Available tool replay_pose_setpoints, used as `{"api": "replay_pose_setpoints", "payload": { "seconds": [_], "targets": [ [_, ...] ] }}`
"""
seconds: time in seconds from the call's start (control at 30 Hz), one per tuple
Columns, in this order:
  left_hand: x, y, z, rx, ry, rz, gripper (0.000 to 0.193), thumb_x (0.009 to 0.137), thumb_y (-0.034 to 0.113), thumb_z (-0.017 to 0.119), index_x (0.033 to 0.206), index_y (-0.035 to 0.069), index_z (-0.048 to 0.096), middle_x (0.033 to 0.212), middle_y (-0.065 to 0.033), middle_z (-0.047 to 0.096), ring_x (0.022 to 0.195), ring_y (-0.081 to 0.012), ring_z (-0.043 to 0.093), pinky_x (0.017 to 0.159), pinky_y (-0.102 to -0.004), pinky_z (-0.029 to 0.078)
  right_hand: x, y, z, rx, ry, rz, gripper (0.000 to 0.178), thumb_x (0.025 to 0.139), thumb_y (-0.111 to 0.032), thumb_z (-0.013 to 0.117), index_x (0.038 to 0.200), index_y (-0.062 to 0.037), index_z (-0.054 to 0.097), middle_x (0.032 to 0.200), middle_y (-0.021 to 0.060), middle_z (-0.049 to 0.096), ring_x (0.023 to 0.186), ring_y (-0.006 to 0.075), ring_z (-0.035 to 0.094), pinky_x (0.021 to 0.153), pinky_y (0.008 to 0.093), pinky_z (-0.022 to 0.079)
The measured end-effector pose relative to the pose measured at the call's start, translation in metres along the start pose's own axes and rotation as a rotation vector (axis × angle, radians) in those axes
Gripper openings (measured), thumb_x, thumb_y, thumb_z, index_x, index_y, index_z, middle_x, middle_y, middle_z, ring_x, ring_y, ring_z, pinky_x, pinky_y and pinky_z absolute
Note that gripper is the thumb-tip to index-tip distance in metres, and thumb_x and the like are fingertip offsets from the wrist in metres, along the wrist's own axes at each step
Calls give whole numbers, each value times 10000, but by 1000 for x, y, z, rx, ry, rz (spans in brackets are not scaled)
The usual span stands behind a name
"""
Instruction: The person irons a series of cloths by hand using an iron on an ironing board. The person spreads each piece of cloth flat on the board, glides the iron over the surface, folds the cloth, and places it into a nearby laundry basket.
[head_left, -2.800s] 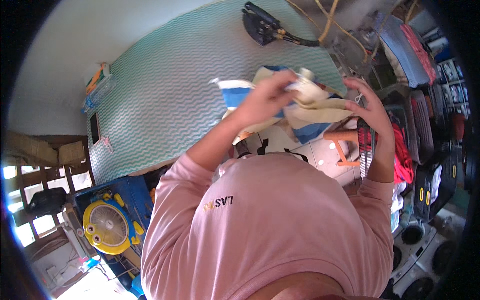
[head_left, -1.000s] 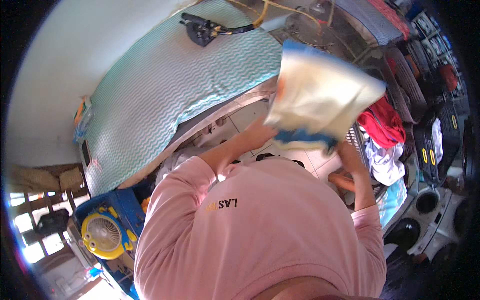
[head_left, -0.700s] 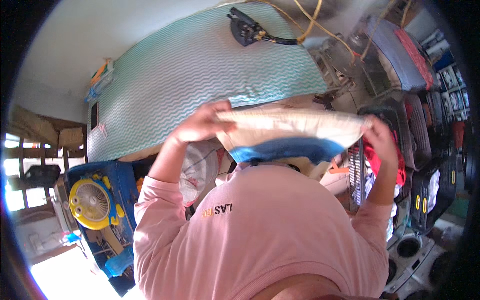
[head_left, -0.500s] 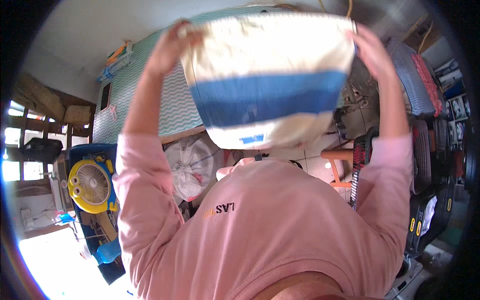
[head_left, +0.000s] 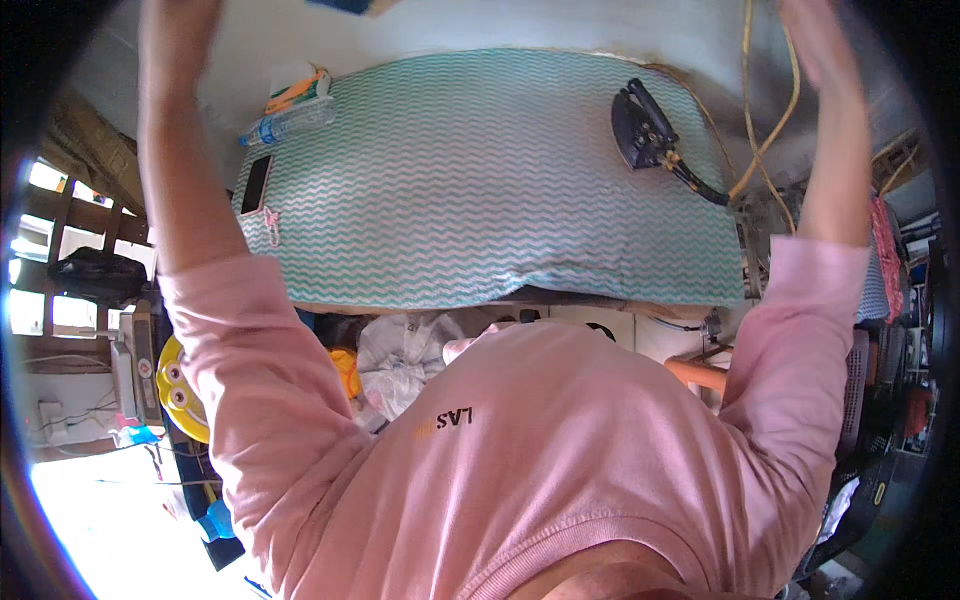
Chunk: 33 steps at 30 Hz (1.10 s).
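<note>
Both my arms are raised high. My left hand (head_left: 182, 28) reaches the upper left edge, with its fingers cut off from sight. Toward the upper right corner, my right hand (head_left: 818, 42) is smeared by motion and its fingertips are out of the picture. A small dark blue and tan piece of cloth (head_left: 345, 5) pokes in at the top edge between the hands; its grip is hidden. Below lies a table under a teal and white zigzag cover (head_left: 480, 180). A black iron (head_left: 645, 125) rests on the cover's far right part.
A phone (head_left: 257, 184) and a clear plastic bottle (head_left: 290, 122) lie at the cover's left. Yellowish cords (head_left: 762, 130) hang behind the iron. A white plastic bag (head_left: 405, 355) sits below the table's front edge; a yellow fan (head_left: 180, 390) stands at left.
Both hands have gone up and outward. The cream and blue striped cloth stretched between them has risen almost wholly out of view, uncovering the table cover and the iron.
</note>
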<state>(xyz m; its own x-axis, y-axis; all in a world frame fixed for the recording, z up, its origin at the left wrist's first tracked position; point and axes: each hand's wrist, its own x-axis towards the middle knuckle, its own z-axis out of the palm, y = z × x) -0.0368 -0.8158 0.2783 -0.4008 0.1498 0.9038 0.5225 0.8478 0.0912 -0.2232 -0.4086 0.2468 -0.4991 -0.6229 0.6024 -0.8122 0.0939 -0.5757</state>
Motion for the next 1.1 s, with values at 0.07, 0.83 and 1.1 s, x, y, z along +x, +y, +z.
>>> {"api": "replay_pose_setpoints", "payload": {
  "seconds": [0.07, 0.83, 1.1],
  "targets": [
    [-62, 2, 13, 160, -219, -311, 279, 733, 197, 627, 955, 47, 546, 856, -47, 593, 778, -120, 545, 687, -256, 438, -19, 42, 33, -189, 79, 285, 441, 817, -304, 513, 1117, 16, 471, 1083, 104, 517, 1047, 172, 438, 927, 294, 282],
    [-348, -90, 191, -1335, -265, -1985, 751, 795, 588, 324, 1213, -36, 334, 1188, -151, 442, 1068, -244, 449, 921, -367, 332, -116, 286, 268, 1103, -137, 1247, 423, 859, -371, 407, 1106, -34, 471, 1073, 75, 539, 930, 162, 539, 806, 308, 423],
    [-310, -22, 126, -935, -448, -1636, 319, 801, 215, 556, 1005, -30, 537, 929, -81, 585, 849, -129, 541, 788, -254, 420, -161, 184, 230, 862, -352, 1106, 311, 781, -171, 576, 1038, -6, 516, 972, 63, 567, 887, 151, 527, 775, 287, 416]
  ]
}}
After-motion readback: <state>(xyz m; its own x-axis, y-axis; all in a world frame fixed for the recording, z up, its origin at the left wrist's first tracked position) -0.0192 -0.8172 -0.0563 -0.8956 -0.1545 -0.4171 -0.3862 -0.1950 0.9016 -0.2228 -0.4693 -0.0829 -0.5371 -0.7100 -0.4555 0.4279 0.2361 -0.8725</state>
